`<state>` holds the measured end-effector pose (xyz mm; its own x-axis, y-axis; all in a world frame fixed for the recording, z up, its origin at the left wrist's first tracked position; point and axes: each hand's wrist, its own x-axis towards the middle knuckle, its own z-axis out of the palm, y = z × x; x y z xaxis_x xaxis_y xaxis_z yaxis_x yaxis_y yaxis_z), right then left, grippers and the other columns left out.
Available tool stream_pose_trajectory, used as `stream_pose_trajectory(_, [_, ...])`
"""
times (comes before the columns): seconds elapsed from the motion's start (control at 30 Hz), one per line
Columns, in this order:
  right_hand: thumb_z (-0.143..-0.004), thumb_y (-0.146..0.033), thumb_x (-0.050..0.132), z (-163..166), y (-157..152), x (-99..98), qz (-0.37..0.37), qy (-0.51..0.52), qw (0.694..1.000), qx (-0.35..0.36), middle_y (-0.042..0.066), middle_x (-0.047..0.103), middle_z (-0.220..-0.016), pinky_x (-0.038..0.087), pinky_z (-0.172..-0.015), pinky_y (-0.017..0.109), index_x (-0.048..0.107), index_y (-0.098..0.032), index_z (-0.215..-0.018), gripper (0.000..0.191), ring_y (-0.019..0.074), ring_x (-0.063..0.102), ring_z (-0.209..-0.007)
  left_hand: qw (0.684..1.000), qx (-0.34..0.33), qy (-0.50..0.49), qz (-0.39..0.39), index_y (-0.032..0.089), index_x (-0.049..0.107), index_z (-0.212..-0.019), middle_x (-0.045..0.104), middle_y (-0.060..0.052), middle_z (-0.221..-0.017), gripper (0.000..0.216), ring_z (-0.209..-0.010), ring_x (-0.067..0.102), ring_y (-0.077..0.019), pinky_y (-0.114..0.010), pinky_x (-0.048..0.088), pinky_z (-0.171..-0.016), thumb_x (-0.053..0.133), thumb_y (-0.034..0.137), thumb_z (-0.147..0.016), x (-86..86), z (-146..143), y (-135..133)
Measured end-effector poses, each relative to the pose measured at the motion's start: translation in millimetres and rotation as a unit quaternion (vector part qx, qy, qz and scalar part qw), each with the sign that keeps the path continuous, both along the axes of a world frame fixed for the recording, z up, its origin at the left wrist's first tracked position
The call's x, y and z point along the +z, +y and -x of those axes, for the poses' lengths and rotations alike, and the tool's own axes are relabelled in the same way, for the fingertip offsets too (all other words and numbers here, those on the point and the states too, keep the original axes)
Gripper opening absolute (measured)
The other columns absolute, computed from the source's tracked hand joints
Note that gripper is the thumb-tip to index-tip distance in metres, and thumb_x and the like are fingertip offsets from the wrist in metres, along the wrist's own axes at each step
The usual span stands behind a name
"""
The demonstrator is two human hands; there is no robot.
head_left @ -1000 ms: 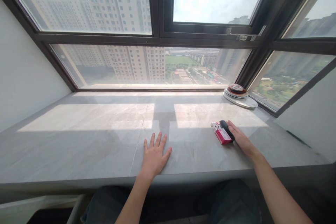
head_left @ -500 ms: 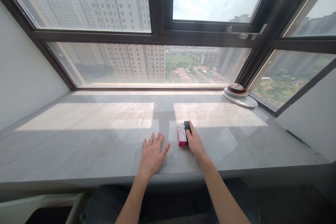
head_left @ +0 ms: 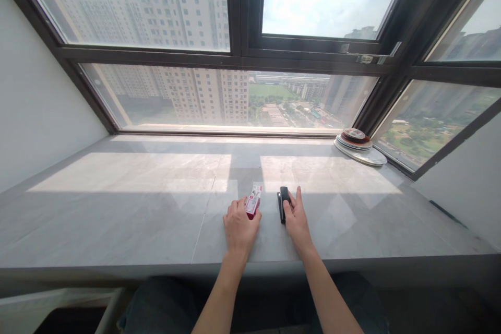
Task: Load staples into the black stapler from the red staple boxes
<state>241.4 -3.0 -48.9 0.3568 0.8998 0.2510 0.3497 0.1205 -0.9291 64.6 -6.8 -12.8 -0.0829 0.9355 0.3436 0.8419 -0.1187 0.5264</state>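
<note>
My left hand (head_left: pixel 239 228) is closed round a small red and white box (head_left: pixel 253 199), which it lifts at an angle just above the grey stone sill (head_left: pixel 117 209). Right beside it my right hand (head_left: pixel 296 217) rests on the sill with its thumb and fingers around a small black device (head_left: pixel 282 202) that lies flat. The two hands are a palm's width apart near the middle of the sill's front edge.
A stack of round plates (head_left: pixel 358 143) sits at the back right corner of the sill by the window frame (head_left: pixel 235 57). White walls close the sill at left and right. My lap shows below the front edge.
My right hand slid the red box and the black device leftward along the sill to the middle. My left hand then closed on the box and drew it away from the device.
</note>
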Motion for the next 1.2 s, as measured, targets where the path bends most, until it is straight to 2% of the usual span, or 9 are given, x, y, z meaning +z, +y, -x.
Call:
stream_pose_trajectory(0.2, [-0.103,-0.048,0.035,0,-15,4.4,0.006,-0.018,1.0,-0.01,0.005,0.043,-0.157,0.038,-0.116,0.047,-0.006,-0.028,-0.162,0.074,0.0213,0.043,-0.143,0.999,0.049,0.016,-0.016,0.022,0.062,-0.124,0.062,-0.01,-0.113,0.038,-0.106,0.058,-0.0278,-0.039,0.045,-0.091,0.057,0.041,-0.091,-1.7,49,35])
stream_pose_trajectory(0.37, [-0.103,-0.05,0.034,0,-15,3.8,0.005,-0.019,1.0,-0.008,0.006,0.044,-0.156,0.039,-0.114,0.048,-0.003,-0.027,-0.163,0.074,0.0228,0.045,-0.142,0.997,0.081,0.019,-0.002,0.02,0.065,-0.115,0.063,-0.01,-0.107,0.034,-0.102,0.059,-0.0274,-0.037,0.046,-0.088,0.059,0.043,-0.09,6.9,63,55])
stream_pose_trajectory(0.53, [-0.103,-0.05,0.032,-1,-14,2.4,0.004,-0.035,0.999,-0.011,0.005,0.046,-0.155,0.04,-0.114,0.048,-0.002,-0.028,-0.163,0.073,0.0232,0.045,-0.141,0.992,0.118,0.027,-0.039,0.023,0.063,-0.107,0.063,-0.008,-0.106,0.03,-0.102,0.058,-0.0279,-0.039,0.046,-0.087,0.054,0.048,-0.093,0.5,86,22])
stream_pose_trajectory(0.67, [-0.103,-0.049,0.031,2,-16,5.2,0.005,-0.048,0.999,-0.022,0.006,0.048,-0.153,0.042,-0.113,0.047,0.002,-0.025,-0.163,0.071,0.0243,0.048,-0.139,0.988,0.138,0.072,0.001,0.023,0.063,-0.103,0.062,-0.009,-0.104,0.028,-0.102,0.056,-0.0311,-0.041,0.045,-0.084,0.058,0.048,-0.09,-5.9,106,-9])
stream_pose_trajectory(0.8, [-0.098,-0.053,0.045,6,-23,10.1,0.011,-0.073,0.997,-0.038,0.007,0.046,-0.154,0.04,-0.114,0.048,0.016,-0.024,-0.163,0.076,0.0273,0.047,-0.14,0.989,0.123,0.084,-0.023,0.026,0.061,-0.124,0.057,-0.012,-0.122,0.037,-0.112,0.051,-0.0323,-0.045,0.043,-0.091,0.055,0.045,-0.093,5.6,85,-18])
stream_pose_trajectory(0.9, [-0.096,-0.051,0.049,10,-32,11.5,0.001,-0.113,0.992,-0.055,0.009,0.044,-0.156,0.038,-0.117,0.048,0.031,-0.023,-0.158,0.071,0.03,0.043,-0.142,0.995,0.034,0.083,-0.032,0.033,0.061,-0.129,0.054,-0.009,-0.127,0.034,-0.116,0.049,-0.0293,-0.045,0.04,-0.099,0.05,0.041,-0.098,15.5,47,-14])
stream_pose_trajectory(1.03, [-0.096,-0.047,0.049,8,-43,10.3,-0.009,-0.105,0.993,-0.053,0.011,0.056,-0.142,0.049,-0.107,0.047,0.036,-0.023,-0.155,0.065,0.0303,0.056,-0.129,0.994,-0.057,0.094,-0.017,0.033,0.062,-0.128,0.053,-0.008,-0.126,0.033,-0.119,0.048,-0.0297,-0.046,0.038,-0.102,0.052,0.04,-0.097,14.5,10,0])
stream_pose_trajectory(1.13, [-0.094,-0.045,0.054,-8,-51,12.9,-0.012,-0.114,0.992,-0.046,0.012,0.061,-0.127,0.056,-0.095,0.043,0.049,-0.023,-0.146,0.056,0.0284,0.063,-0.113,0.995,-0.026,0.096,-0.01,0.026,0.052,-0.139,0.052,-0.012,-0.128,0.047,-0.12,0.047,-0.0317,-0.047,0.04,-0.099,0.054,0.04,-0.095,5.4,8,5])
stream_pose_trajectory(1.2, [-0.092,-0.042,0.057,-23,-54,18.5,-0.003,-0.164,0.986,-0.045,0.011,0.062,-0.119,0.055,-0.093,0.043,0.06,-0.024,-0.134,0.046,0.0286,0.062,-0.109,0.996,-0.004,0.092,-0.003,0.021,0.054,-0.135,0.053,-0.013,-0.125,0.045,-0.116,0.048,-0.032,-0.047,0.041,-0.097,0.054,0.041,-0.095,-0.7,15,-1])
